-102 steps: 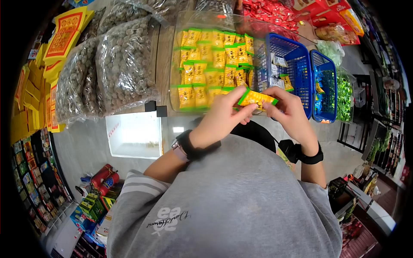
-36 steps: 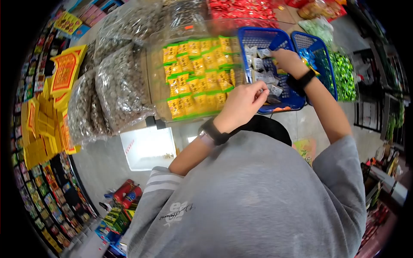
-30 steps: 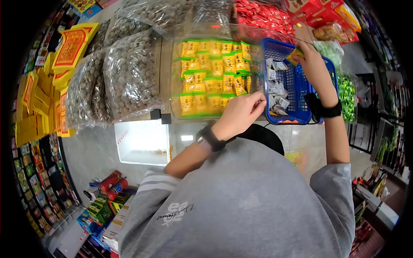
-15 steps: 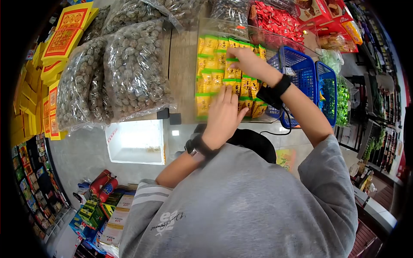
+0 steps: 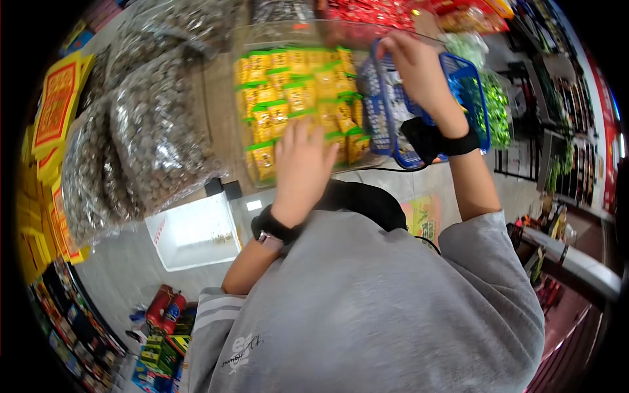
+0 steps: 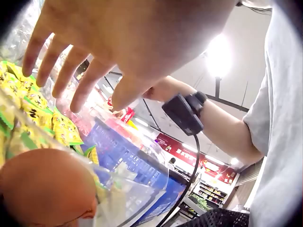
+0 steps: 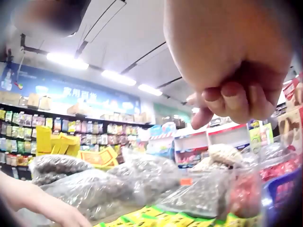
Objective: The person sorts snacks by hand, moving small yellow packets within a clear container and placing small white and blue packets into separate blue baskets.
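In the head view my left hand (image 5: 301, 167) is spread over rows of yellow packets with green ends (image 5: 259, 118), in a clear plastic tray (image 5: 275, 36). Its fingers overlap the front rows. Seen in the left wrist view, the left hand (image 6: 137, 38) has straight, separated fingers and nothing in them. My right hand (image 5: 422, 75) is over the left rim of a blue basket (image 5: 380, 124), which holds some small white packets. The right wrist view shows the right hand (image 7: 232, 56) raised, fingers curled toward the palm, with no object visible in them.
Bulging clear bags of grey-brown dried goods (image 5: 157, 124) lie left of the tray. A second blue basket (image 5: 483, 98) and green-wrapped sweets (image 5: 498, 114) are at the right. Red packets (image 5: 367, 12) lie behind. A white foam box (image 5: 196, 232) stands on the floor.
The right hand took a yellow packet toward the baskets, came back over the tray, and has now moved right to the basket rim. The left hand has lifted from beside the basket and spread over the yellow packets.
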Motion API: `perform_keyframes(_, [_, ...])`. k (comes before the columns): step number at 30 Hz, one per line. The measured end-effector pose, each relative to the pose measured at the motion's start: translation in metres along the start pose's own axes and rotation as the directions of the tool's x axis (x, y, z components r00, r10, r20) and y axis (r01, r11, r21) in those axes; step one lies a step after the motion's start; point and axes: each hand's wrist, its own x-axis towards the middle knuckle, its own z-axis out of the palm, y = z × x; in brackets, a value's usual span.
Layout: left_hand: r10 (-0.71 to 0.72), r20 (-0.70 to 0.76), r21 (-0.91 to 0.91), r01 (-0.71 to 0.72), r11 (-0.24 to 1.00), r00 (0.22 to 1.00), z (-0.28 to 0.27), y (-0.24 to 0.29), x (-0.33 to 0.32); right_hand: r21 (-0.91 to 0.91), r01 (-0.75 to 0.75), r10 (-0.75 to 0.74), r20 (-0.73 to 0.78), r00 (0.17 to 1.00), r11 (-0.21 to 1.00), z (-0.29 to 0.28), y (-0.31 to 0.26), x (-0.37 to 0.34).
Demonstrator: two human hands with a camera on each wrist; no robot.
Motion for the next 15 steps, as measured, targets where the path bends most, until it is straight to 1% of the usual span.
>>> perform_keyframes(1, [0.027,0.015,-0.011,-0.027,1.000,1.000,-0.002,0.007,0.003,-0.021,-0.040,0.039,-0.039,0.998,0.999,-0.019,0.011,-0.009])
perform_keyframes(2, [0.035,0.039,-0.069,-0.032,0.997,0.999,-0.003,0.015,0.006,0.095,-0.170,0.168,0.030,0.985,0.981,-0.036,0.020,-0.018])
perform_keyframes(3, [0.044,0.065,-0.122,-0.036,0.992,0.997,-0.002,0.023,0.009,0.091,-0.189,0.189,0.008,0.982,0.978,-0.043,0.036,-0.027])
perform_keyframes(4, [0.111,0.016,-0.151,-0.107,0.983,0.994,0.003,0.031,0.012,0.148,-0.051,0.059,-0.047,0.997,0.988,-0.043,0.058,-0.035])
perform_keyframes(5, [0.135,0.031,-0.150,-0.129,0.980,0.990,0.007,0.039,0.016,0.197,0.090,-0.070,-0.109,0.992,0.976,-0.041,0.080,-0.043])
perform_keyframes(6, [0.223,0.037,-0.261,-0.206,0.943,0.974,0.012,0.047,0.019,0.070,0.107,-0.100,-0.092,0.991,0.992,-0.040,0.096,-0.050])
perform_keyframes(7, [0.308,0.038,-0.369,-0.273,0.889,0.951,0.018,0.057,0.022,0.059,0.056,-0.056,-0.005,0.998,0.997,-0.034,0.105,-0.060])
perform_keyframes(8, [0.366,0.012,-0.403,-0.331,0.854,0.931,0.026,0.070,0.022,0.069,0.089,-0.098,0.138,0.986,0.994,-0.024,0.117,-0.070])
perform_keyframes(9, [0.466,0.001,-0.414,-0.424,0.806,0.885,0.035,0.083,0.022,0.085,0.120,-0.140,0.277,0.951,0.989,-0.015,0.127,-0.076])
perform_keyframes(10, [0.513,0.043,-0.457,-0.440,0.773,0.857,0.042,0.097,0.018,0.067,0.074,-0.097,0.475,0.875,0.995,-0.013,0.121,-0.083])
perform_keyframes(11, [0.556,0.081,-0.498,-0.450,0.742,0.828,0.049,0.110,0.014,0.046,0.037,-0.058,0.652,0.756,0.998,-0.011,0.115,-0.087])
perform_keyframes(13, [0.572,0.096,-0.496,-0.459,0.737,0.814,0.064,0.131,0.012,0.058,0.038,-0.069,0.827,0.559,0.998,0.008,0.133,-0.090])
perform_keyframes(14, [0.578,0.093,-0.494,-0.467,0.734,0.811,0.070,0.137,0.011,0.026,0.071,-0.056,0.887,0.458,0.997,0.021,0.143,-0.086])
perform_keyframes(15, [0.575,0.112,-0.481,-0.462,0.745,0.810,0.077,0.141,0.013,0.048,0.070,-0.075,0.883,0.463,0.996,0.028,0.144,-0.083])
